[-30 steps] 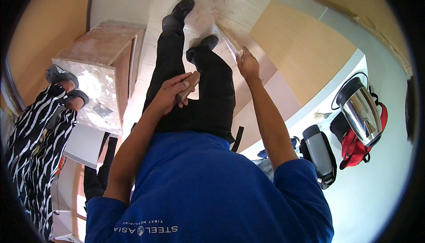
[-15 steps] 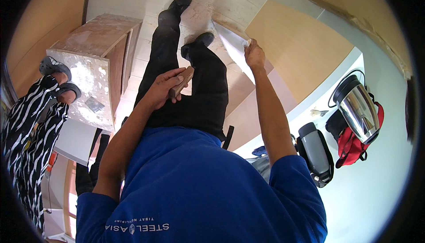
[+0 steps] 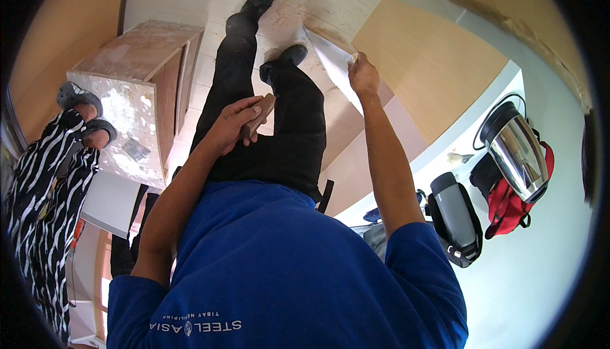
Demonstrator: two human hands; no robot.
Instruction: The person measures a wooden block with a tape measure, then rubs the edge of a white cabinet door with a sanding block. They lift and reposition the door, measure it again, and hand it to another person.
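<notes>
My left hand (image 3: 236, 123) is closed round a small brown rectangular block (image 3: 259, 116), held above my lap. My right hand (image 3: 363, 77) reaches forward with bent fingers at the top edge of a white panel (image 3: 333, 62), beside a light wood-coloured cabinet surface (image 3: 426, 63). A small pale bit (image 3: 354, 57) shows at its fingertips; whether this is a separate piece or part of the edge is unclear.
At left, a person in striped trousers (image 3: 47, 190) stands on a paint-spattered wooden box (image 3: 121, 111). To the right are a shiny metal kettle (image 3: 518, 158), a red bag (image 3: 508, 209) and a grey-black object (image 3: 454, 212). Brown dust (image 3: 298, 6) marks the tiled floor.
My right hand has shifted very slightly to the left and up along the panel edge. The left hand keeps its hold on the block, almost unmoved.
</notes>
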